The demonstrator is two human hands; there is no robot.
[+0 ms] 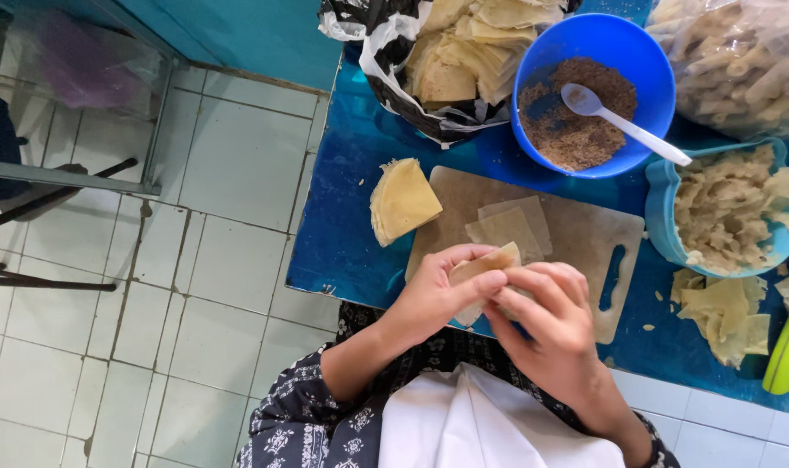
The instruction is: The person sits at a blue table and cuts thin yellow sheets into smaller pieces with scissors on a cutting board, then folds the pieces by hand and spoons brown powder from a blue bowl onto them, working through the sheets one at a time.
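1. Two hands are meeting over the near edge of the board (577, 230), and both are closing on one wrapper (485, 260), a pale, thin dough sheet that is being folded between them.
2. Left hand (438, 290) is coming in from the left, fingers curled narrow, thumb and forefinger pinching the wrapper's upper left part.
3. Right hand (550, 325) is coming in from the lower right, fingers bent close over the wrapper's right half (the fingertips are covering that half, so the fold line there is hidden).
4. Wrapper is sitting between the two sets of fingertips, lifted off the board; its long axis is running roughly left to right and rising slightly toward the right, with a pointed corner showing at the top.
5. Neither hand is nearer than the other: both are touching the wrapper, so the deciding relation is thumb against fingers across the sheet.
6. Two flat wrappers (507, 224) are lying on the board just beyond the hands, overlapping one another.
7. Folded stack (401, 201) is resting at the board's left corner, partly on the blue table (342, 234).
8. Blue bowl (646, 61) of brown crumbly filling, with a white spoon (624, 124) leaning in it, is standing beyond the board, well apart from the hands.
9. Tub (663, 217) of pale scraps is standing to the right of the board.
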